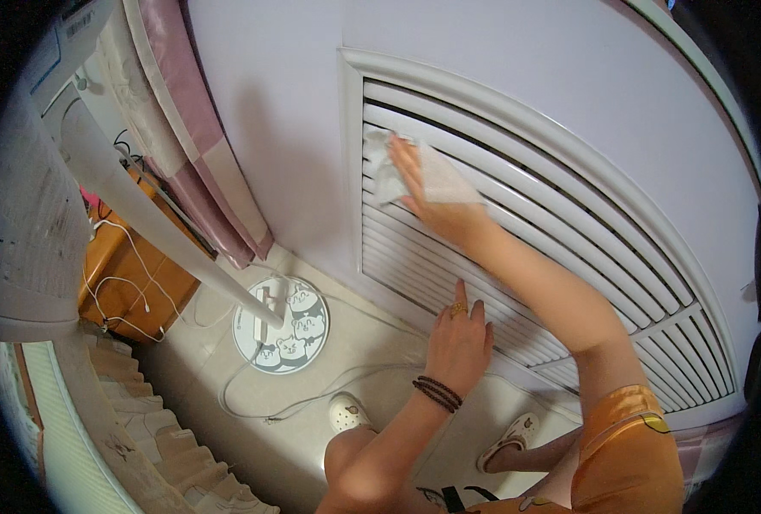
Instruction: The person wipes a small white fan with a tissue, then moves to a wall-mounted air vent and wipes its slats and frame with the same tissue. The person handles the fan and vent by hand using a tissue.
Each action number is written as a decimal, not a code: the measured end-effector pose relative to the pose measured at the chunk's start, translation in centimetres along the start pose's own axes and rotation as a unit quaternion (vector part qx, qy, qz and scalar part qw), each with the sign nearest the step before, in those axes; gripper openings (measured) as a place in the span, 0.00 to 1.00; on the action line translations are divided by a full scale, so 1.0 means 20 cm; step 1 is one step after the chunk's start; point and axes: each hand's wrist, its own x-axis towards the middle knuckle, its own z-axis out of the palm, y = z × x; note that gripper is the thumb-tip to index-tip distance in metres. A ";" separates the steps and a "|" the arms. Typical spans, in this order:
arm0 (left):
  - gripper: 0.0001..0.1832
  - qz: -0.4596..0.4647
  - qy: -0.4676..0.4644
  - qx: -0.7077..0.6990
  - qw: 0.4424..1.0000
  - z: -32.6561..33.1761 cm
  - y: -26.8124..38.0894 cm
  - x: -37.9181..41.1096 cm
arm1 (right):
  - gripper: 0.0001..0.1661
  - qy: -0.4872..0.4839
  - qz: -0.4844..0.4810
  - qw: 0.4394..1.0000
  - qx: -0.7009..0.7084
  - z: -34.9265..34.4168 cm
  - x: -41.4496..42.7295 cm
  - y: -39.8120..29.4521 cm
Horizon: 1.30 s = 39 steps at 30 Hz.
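Note:
My right hand [428, 193] presses a thin white wipe [383, 177] against the upper left slats of a white louvred grille [521, 186]. Part of the wipe is draped over the back of that hand, and the fingers look slightly blurred. Lower down, my left hand [460, 340], wearing a gold-coloured ring and dark beaded bracelets, has its fingers apart and holds nothing. Its index finger points up at the lower slats; whether it touches them I cannot tell. A pale moulded frame [351, 160] surrounds the grille, set in a pale wall panel [277, 128].
A round white base with cartoon bears [306, 340] carries a slanting white pole [207, 263]. A grey cable [309, 401] loops across the tiled floor near my white clogs [347, 414]. Pink curtains [213, 193], a brown wooden cabinet [136, 276] and a ruffled bed skirt [162, 443] stand left.

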 end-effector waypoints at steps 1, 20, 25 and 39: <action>0.20 0.000 -0.001 0.008 1.000 0.00 0.00 0.00 | 0.39 0.029 -0.010 0.999 0.045 0.01 0.06 -0.01; 0.22 -0.003 -0.039 0.061 0.997 -0.03 -0.07 0.01 | 0.33 0.020 -0.038 0.956 -0.289 0.09 0.52 -0.09; 0.23 -0.001 -0.067 0.099 0.993 -0.04 -0.06 -0.01 | 0.35 -0.087 -0.243 0.857 -0.446 0.20 0.35 -0.16; 0.23 -0.003 -0.095 0.143 0.985 -0.05 -0.05 -0.04 | 0.38 -0.088 -0.106 0.932 -0.335 0.10 0.24 -0.11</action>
